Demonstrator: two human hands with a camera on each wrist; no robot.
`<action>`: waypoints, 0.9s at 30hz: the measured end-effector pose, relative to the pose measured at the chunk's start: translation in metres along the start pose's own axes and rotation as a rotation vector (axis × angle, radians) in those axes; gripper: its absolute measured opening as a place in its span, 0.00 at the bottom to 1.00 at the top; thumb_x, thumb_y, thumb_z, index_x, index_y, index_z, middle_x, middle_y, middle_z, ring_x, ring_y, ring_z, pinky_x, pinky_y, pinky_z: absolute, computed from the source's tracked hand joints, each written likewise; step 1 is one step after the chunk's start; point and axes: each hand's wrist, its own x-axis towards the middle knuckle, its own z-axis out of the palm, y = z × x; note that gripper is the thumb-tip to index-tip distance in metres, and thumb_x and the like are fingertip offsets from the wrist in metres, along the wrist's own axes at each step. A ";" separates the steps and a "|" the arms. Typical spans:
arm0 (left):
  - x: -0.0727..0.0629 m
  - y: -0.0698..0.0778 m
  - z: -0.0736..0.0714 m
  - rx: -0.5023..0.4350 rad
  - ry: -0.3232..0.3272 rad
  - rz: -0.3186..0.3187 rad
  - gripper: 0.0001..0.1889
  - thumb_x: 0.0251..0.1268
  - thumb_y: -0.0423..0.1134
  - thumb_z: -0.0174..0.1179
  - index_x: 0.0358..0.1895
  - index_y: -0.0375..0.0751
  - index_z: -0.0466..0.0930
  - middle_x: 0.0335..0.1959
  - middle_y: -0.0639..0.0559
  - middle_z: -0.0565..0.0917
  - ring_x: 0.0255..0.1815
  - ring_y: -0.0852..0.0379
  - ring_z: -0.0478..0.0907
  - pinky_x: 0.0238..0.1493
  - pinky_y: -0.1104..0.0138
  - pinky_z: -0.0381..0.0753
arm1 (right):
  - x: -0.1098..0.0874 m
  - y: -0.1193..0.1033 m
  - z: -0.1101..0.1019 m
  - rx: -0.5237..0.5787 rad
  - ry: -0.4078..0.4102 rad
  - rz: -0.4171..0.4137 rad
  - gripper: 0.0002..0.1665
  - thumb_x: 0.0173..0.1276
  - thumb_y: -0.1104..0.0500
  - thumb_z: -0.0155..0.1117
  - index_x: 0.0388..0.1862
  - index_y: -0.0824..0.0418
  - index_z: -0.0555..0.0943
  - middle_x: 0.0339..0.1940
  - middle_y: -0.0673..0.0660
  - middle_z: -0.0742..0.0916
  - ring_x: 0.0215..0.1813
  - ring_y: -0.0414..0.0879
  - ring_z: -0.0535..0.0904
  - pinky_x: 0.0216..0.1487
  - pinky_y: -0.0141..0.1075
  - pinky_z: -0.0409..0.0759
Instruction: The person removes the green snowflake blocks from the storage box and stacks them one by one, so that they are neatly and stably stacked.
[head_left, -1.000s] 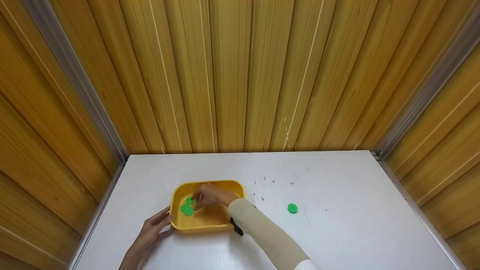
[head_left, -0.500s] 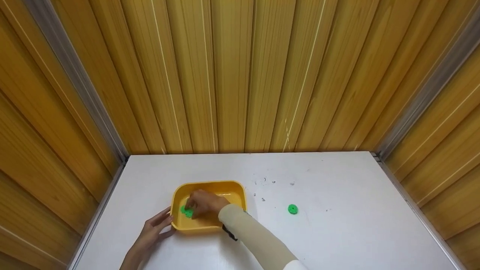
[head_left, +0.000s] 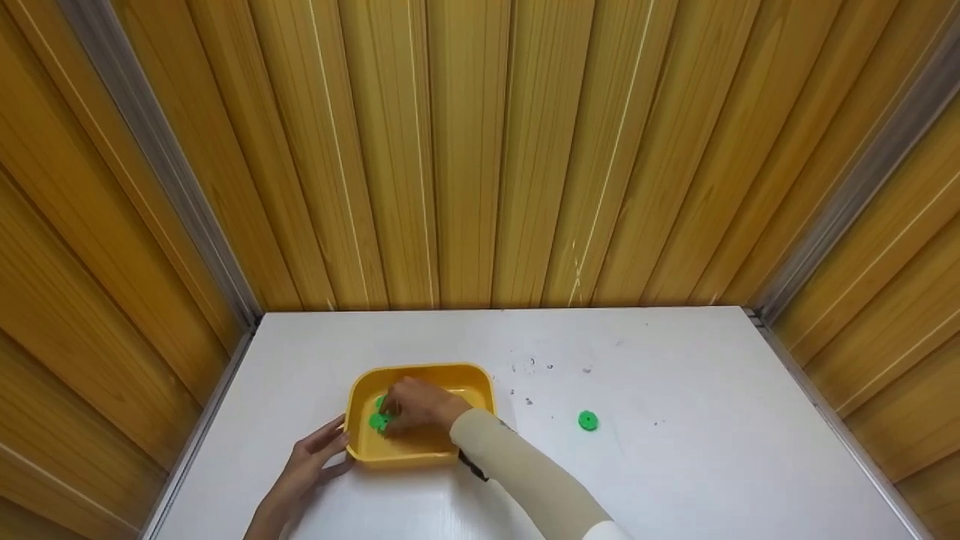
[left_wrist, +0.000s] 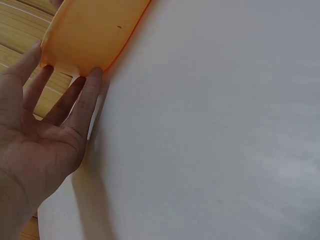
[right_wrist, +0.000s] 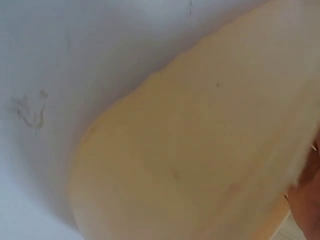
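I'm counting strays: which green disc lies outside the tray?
The green disc on the white table, right of the yellow tray; the others lie inside, by the right hand.

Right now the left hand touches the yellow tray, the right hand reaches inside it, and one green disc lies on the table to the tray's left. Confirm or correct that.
One error: the green disc on the table lies right of the yellow tray, as the head view shows. Both hands are as you said.
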 end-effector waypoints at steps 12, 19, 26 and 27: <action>0.011 0.006 -0.003 0.002 -0.026 0.028 0.35 0.71 0.49 0.65 0.77 0.42 0.66 0.71 0.33 0.71 0.56 0.51 0.83 0.58 0.58 0.90 | -0.021 0.011 -0.041 -0.001 0.060 -0.027 0.20 0.71 0.52 0.71 0.58 0.58 0.86 0.53 0.52 0.90 0.40 0.35 0.82 0.43 0.19 0.83; 0.013 0.010 -0.009 0.007 -0.029 0.045 0.35 0.72 0.50 0.64 0.77 0.42 0.65 0.71 0.34 0.72 0.58 0.49 0.82 0.59 0.58 0.90 | -0.039 0.021 -0.057 -0.060 0.151 -0.078 0.18 0.69 0.50 0.72 0.53 0.57 0.88 0.47 0.54 0.89 0.40 0.42 0.86 0.38 0.17 0.79; 0.014 0.009 -0.015 0.005 -0.007 0.034 0.36 0.71 0.52 0.64 0.77 0.43 0.65 0.71 0.34 0.72 0.56 0.53 0.83 0.59 0.58 0.90 | -0.058 0.032 -0.070 -0.028 0.199 -0.126 0.18 0.68 0.53 0.72 0.53 0.60 0.88 0.45 0.56 0.89 0.40 0.46 0.88 0.40 0.18 0.82; 0.014 0.009 -0.016 0.001 -0.009 0.038 0.36 0.71 0.51 0.64 0.77 0.43 0.65 0.71 0.34 0.72 0.56 0.52 0.83 0.59 0.58 0.90 | -0.062 0.035 -0.073 -0.019 0.209 -0.131 0.18 0.68 0.53 0.73 0.53 0.61 0.88 0.45 0.56 0.89 0.39 0.46 0.88 0.40 0.18 0.82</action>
